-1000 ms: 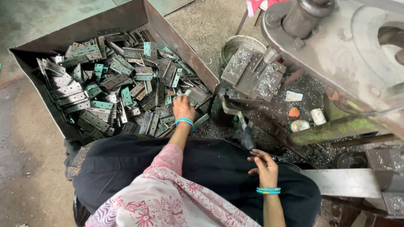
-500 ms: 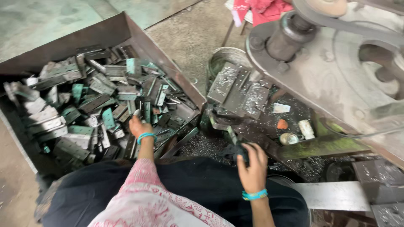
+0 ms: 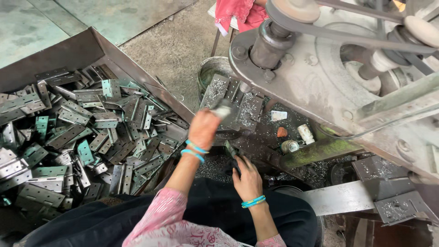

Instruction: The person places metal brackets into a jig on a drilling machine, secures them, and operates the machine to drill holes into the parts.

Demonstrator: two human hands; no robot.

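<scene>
At centre frame the left hand (image 3: 204, 129), blurred, is closed around a small metal hinge (image 3: 223, 109) above the machine's work plate (image 3: 247, 110). Lower centre, the right hand (image 3: 247, 176) grips a dark lever (image 3: 232, 153). Left of frame, a metal bin (image 3: 87, 45) holds heaped hinges (image 3: 91, 137).

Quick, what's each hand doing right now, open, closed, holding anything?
Left hand: closed on a metal hinge piece, blurred, above the press plate.
Right hand: fingers curled on a dark lever.
</scene>
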